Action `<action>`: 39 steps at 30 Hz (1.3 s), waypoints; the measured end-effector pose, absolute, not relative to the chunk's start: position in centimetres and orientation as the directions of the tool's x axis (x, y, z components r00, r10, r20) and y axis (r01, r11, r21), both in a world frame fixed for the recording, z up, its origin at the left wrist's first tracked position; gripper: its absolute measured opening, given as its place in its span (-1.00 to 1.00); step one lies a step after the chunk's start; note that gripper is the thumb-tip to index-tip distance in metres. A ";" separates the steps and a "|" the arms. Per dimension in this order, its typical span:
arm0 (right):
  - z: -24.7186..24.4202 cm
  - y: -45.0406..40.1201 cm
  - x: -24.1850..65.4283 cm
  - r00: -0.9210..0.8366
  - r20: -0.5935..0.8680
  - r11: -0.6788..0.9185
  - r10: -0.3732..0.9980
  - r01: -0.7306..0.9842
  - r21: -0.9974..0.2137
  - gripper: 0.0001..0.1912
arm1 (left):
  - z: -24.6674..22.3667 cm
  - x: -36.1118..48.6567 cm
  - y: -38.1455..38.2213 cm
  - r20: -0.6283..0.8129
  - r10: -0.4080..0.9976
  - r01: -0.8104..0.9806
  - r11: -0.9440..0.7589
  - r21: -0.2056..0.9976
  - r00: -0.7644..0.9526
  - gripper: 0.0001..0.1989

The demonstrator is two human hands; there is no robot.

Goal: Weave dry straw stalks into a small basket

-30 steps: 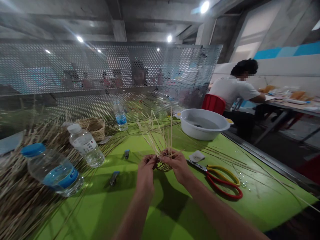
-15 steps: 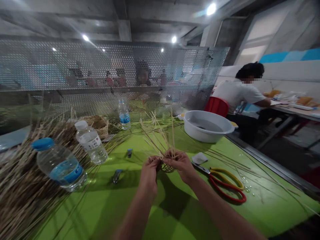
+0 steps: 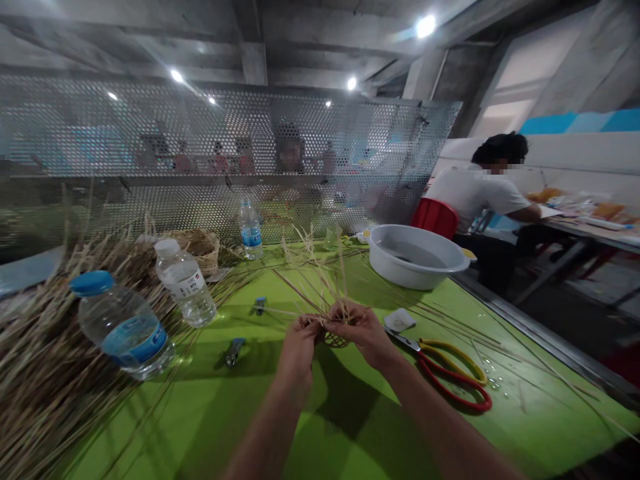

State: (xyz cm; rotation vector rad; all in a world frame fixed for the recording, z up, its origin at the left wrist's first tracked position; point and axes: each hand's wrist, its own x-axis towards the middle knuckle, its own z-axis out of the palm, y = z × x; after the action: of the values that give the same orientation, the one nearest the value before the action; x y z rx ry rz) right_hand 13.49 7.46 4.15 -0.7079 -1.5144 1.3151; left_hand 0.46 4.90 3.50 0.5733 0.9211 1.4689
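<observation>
A small, partly woven straw basket [image 3: 336, 340] is held above the green table [image 3: 340, 440], its loose strands fanning up and outward. My left hand [image 3: 301, 340] is closed, pinching its left edge. On the opposite edge, the fingers of my right hand [image 3: 361, 330] are closed around the weave and strand bases. Both sets of fingertips nearly meet and cover much of the rim. To the right of my right hand lie scissors [image 3: 445, 367] with one yellow and one red handle, beside a crumpled white scrap [image 3: 400, 319].
Bottles [image 3: 123, 327] and a straw pile [image 3: 45, 360] fill the left side, near a woven basket [image 3: 200, 248]. Two clips [image 3: 233, 351] lie left of my hands. A white basin [image 3: 415, 260] holds water. Behind stands a perforated metal screen [image 3: 225, 153]. A person [image 3: 480, 187] sits at right.
Some loose strands have swung lower to the left, one now reaching toward a clip. Both hands keep their hold in nearly the same place. The view has shifted slightly.
</observation>
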 end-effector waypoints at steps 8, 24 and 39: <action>4.2 7.6 13.3 -0.314 0.212 0.155 0.925 -0.199 -0.968 -0.77 | 3.7 0.8 4.6 -0.099 0.986 -0.539 0.012 0.842 -0.134 -0.89; 4.1 8.0 12.6 -0.174 0.102 0.034 0.979 -0.357 -0.933 -0.74 | 4.8 0.5 4.5 0.020 0.976 -0.319 -0.091 0.944 -0.218 -0.81; 4.2 7.8 12.4 -0.218 -0.043 -0.145 0.975 -0.481 -0.865 -0.79 | 4.7 0.4 4.6 0.099 0.963 -0.259 -0.165 0.952 -0.250 -0.80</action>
State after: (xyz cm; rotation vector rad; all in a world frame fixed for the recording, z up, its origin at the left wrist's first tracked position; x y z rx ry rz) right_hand 12.40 7.83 4.20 -0.7788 -0.9021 1.6276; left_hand 0.42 4.63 4.69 0.9694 1.0933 1.6015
